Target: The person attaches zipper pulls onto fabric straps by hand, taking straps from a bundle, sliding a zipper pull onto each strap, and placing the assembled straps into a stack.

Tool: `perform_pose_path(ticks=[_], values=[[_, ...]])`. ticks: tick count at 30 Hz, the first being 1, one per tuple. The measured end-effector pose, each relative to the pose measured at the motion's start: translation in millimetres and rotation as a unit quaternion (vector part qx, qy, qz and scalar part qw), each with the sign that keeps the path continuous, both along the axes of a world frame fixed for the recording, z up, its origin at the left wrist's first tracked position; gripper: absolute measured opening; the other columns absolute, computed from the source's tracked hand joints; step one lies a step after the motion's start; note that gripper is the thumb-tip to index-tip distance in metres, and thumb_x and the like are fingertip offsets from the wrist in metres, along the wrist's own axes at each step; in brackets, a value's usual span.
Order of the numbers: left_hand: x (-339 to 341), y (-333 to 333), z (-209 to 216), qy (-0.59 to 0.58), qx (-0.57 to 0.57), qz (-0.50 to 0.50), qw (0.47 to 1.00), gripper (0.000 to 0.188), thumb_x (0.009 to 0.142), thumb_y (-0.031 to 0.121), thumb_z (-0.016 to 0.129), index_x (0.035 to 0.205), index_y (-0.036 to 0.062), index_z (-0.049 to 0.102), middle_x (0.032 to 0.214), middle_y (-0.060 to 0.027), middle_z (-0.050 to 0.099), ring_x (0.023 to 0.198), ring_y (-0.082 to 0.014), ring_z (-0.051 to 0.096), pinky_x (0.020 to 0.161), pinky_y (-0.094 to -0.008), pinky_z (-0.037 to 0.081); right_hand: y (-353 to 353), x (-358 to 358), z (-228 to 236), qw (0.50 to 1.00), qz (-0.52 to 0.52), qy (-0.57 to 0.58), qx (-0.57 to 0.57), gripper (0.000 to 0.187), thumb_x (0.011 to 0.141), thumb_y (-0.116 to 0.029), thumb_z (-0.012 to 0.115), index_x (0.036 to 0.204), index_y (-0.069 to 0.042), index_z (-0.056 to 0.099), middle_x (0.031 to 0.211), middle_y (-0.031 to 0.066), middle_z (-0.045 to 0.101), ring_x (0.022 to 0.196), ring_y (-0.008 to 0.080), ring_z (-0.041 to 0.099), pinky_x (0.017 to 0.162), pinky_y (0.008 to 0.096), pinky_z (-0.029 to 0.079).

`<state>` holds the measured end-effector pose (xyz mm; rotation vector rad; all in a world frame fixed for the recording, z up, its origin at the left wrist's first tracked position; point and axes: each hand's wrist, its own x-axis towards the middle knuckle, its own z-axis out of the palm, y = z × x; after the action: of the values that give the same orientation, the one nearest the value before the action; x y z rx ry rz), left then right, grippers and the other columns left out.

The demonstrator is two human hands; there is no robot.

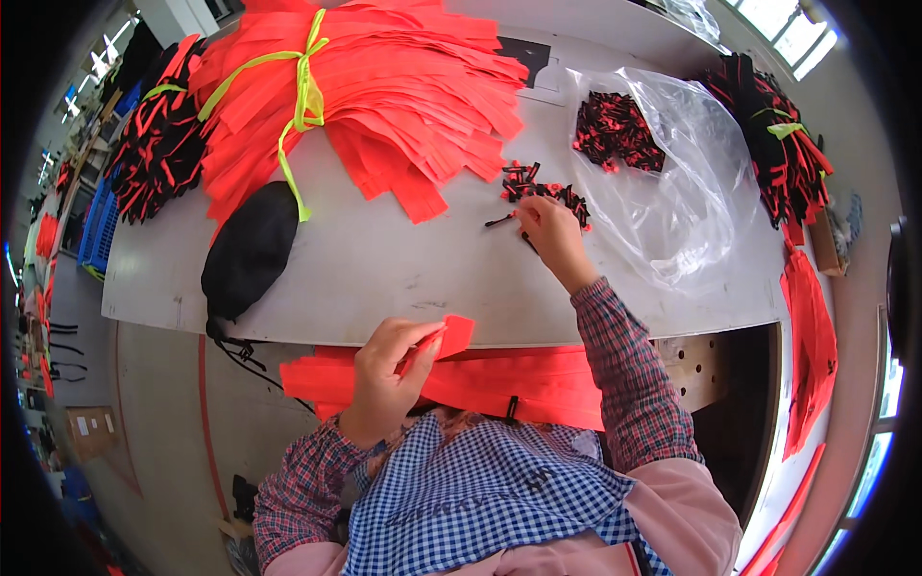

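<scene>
The person's left hand (389,370) was just past the near edge of the pale table (403,293). Its thumb and fingers were pressed together on a flat red strip (459,336), and the end stuck out to the right. The pictures did not show if that strip joined the long red pieces (538,384) lying across the person's lap, over a blue and white checked apron (471,480).

The right hand (552,230) was farther out, over the table. Its fingers were bent and bunched close together, touching the near side of a small pile of black and red bits (576,204). It was hard to tell if they had hold of one.

Just right of the small pile was a clear plastic bag (701,211), with a bigger heap of black and red bits (619,134) in it. To the left, at the back, lay a huge bundle of red strips (403,77), tied with a bright yellow band (307,86). A black pouch (252,250) sat in front of it. Black and red bunches stood at the far left (161,144) and far right (773,144).
</scene>
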<state>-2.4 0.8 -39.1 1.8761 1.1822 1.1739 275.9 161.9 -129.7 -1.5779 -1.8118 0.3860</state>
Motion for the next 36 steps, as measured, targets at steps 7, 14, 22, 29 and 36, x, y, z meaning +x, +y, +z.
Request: perform_pose_path(ticks=[7, 14, 22, 29, 36], values=[[-2, 2, 13, 0.042, 0.008, 0.001, 0.999, 0.015, 0.089, 0.001, 0.067, 0.104, 0.0008, 0.068, 0.095, -0.0125, 0.067, 0.082, -0.0238, 0.065, 0.071, -0.031, 0.053, 19, 0, -9, 0.99, 0.029, -0.135, -0.007, 0.021, 0.088, -0.025, 0.064, 0.092, -0.005, 0.066, 0.093, 0.0102, 0.066, 0.09, 0.0325, 0.064, 0.076, 0.0436, 0.053], [-1, 0, 10, 0.018, -0.021, 0.004, 1.0, 0.014, 0.089, 0.002, 0.068, 0.102, 0.001, 0.067, 0.095, -0.012, 0.067, 0.081, -0.0237, 0.065, 0.071, -0.0312, 0.053, -27, -4, 21, 0.956, 0.077, 0.28, -0.05, 0.013, 0.089, -0.009, 0.067, 0.089, 0.002, 0.06, 0.093, 0.0093, 0.07, 0.078, 0.0132, 0.065, 0.07, 0.0284, 0.053], [10, -1, 19, 0.008, -0.005, -0.006, 1.0, 0.015, 0.088, 0.0, 0.068, 0.102, 0.001, 0.067, 0.094, -0.0125, 0.067, 0.082, -0.0243, 0.066, 0.071, -0.0314, 0.053, -126, -30, 96, 0.657, 0.195, 0.682, -0.254, 0.006, 0.098, -0.007, 0.057, 0.097, -0.004, 0.062, 0.091, 0.0069, 0.067, 0.075, 0.0127, 0.064, 0.068, 0.0248, 0.053], [19, -9, 30, 0.019, 0.037, -0.035, 0.999, 0.018, 0.086, -0.002, 0.068, 0.104, 0.001, 0.068, 0.096, -0.0115, 0.066, 0.083, -0.0229, 0.066, 0.071, -0.0309, 0.053, -167, -61, 110, 0.72, 0.204, 0.604, -0.274, 0.024, 0.102, -0.024, 0.056, 0.106, -0.002, 0.065, 0.088, 0.0042, 0.068, 0.071, 0.0087, 0.062, 0.063, 0.0232, 0.053], [17, -17, 30, 0.016, 0.055, -0.025, 0.998, 0.017, 0.084, -0.001, 0.069, 0.101, 0.0003, 0.068, 0.096, -0.0111, 0.068, 0.084, -0.0224, 0.067, 0.073, -0.0312, 0.054, -172, -79, 112, 0.775, 0.179, 0.561, -0.228, 0.019, 0.101, -0.02, 0.059, 0.097, -0.002, 0.063, 0.08, 0.0026, 0.066, 0.068, 0.0069, 0.06, 0.061, 0.0225, 0.051]])
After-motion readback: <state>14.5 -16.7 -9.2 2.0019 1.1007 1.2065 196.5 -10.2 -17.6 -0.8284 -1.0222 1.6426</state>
